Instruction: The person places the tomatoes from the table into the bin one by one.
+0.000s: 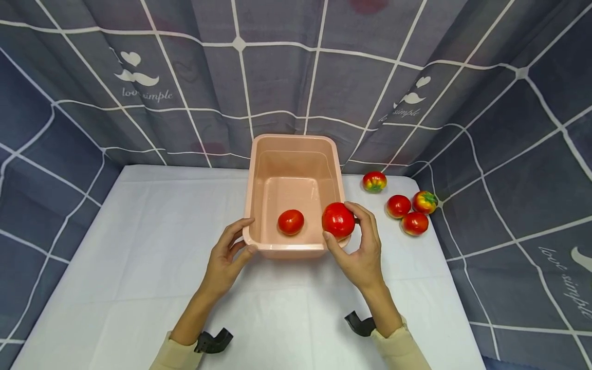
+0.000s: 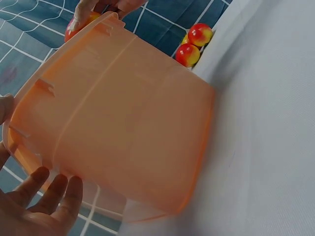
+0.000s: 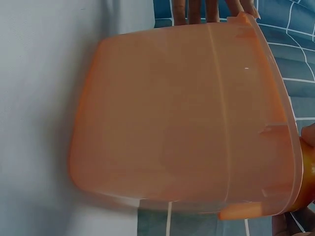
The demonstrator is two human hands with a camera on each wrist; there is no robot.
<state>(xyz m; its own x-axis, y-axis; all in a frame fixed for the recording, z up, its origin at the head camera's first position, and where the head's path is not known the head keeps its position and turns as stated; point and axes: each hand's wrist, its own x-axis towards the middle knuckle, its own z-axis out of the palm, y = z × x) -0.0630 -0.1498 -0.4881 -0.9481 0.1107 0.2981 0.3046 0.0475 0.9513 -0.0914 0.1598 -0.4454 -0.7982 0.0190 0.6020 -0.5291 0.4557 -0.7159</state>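
- Where the fruit can be counted, there are six pieces: one large tomato in the right hand, one smaller tomato inside the bin, and four more on the tabletop.
- Of those four, two red fruits look plain red from above and two red-and-yellow fruits show greenish patches; three sit bunched by the right edge, and one (a red-and-yellow one) lies apart, nearer the bin.
- Two hands are at work: the right pinches the large tomato between thumb and fingers, at the bin's right rim near the closer corner; the left hand holds the near left corner, thumb toward the front, fingers bent along the side.
- Two sleeves show, and two curved black pieces, one at each wrist.
- A white cover, faintly creased, lies over the tabletop, with the bin standing upright near the far edge.
- Grey-blue curtains hang behind and on both sides, printed with white grid lines, hearts, moustaches and lettering (some reads "love simple").
- The bin looks like smooth peach plastic, a deep rounded rectangle with a rolled rim and small ribs beneath it.
- Both tomatoes are glossy and rounded, the one inside the bin more oval.
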